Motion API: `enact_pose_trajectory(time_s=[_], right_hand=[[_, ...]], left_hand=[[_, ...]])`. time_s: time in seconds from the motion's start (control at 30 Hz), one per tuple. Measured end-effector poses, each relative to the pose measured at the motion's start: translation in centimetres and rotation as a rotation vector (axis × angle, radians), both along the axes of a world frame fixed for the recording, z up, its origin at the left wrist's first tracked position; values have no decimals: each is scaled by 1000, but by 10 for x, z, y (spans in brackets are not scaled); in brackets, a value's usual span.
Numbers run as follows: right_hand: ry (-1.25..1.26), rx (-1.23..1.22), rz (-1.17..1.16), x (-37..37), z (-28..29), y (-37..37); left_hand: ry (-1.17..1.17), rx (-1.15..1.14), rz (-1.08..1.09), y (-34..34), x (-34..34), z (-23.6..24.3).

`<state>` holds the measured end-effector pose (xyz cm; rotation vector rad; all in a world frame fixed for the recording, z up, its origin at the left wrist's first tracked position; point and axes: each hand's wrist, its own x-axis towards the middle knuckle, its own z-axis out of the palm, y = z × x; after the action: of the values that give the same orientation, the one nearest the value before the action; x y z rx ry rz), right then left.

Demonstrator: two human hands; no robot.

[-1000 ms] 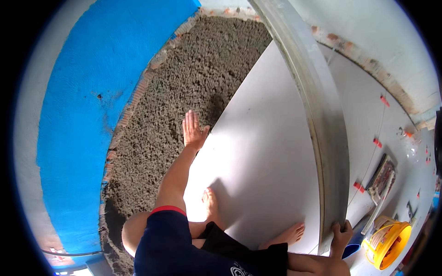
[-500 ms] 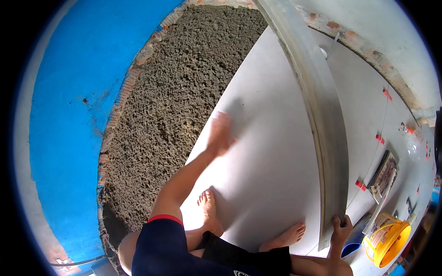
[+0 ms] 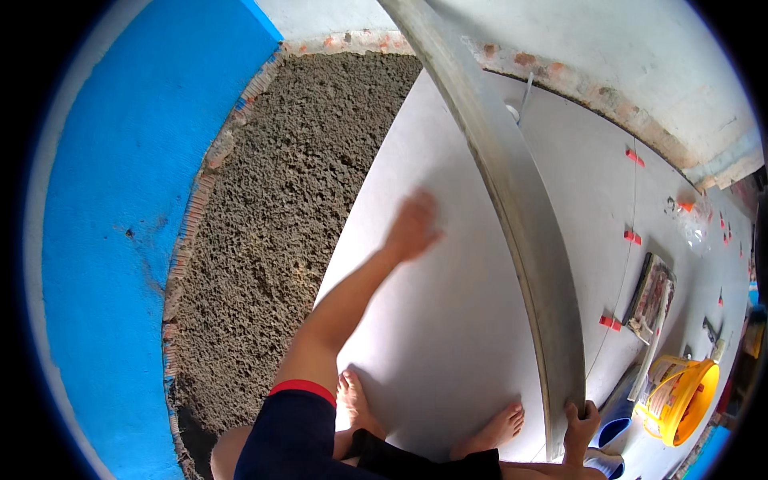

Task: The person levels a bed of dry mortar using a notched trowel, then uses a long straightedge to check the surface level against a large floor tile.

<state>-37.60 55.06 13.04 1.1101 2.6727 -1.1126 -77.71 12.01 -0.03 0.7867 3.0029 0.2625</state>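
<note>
Wide fisheye view from the left camera on the person's head, looking steeply down past a sleeve [image 3: 284, 428], close at the lower edge, to the feet [image 3: 356, 404] and tile [image 3: 448, 336] farther below; walls [image 3: 112, 160] bend around the rim.

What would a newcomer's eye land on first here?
Probably the bright blue wall filling the left side, with the rough grey-brown mortar bed right beside it. Next, the long grey metal bar sweeping from top centre to lower right, its near end in the right grip. The yellow bucket stands out at lower right.
</note>
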Motion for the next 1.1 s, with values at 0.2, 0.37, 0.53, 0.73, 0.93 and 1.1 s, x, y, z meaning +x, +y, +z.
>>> enact_pose_trajectory(time_s=[0.2,0.37,0.53,0.73,0.93,1.1], right_hand=[[21,97,63,1,-6,2],[-54,74,-19,23,-17,10],[-182,142,25,51,-43,8],[-233,256,-81,33,-36,-20],[48,372,-171,19,-53,-37],[102,313,-31,15,-51,-45]], left_hand=[[59,140,720,-2,-31,-31],[263,330,433,21,-37,29],[207,206,-389,110,10,96],[115,-35,-588,170,14,84],[122,-164,-654,206,-17,91],[152,-62,-620,200,-27,77]])
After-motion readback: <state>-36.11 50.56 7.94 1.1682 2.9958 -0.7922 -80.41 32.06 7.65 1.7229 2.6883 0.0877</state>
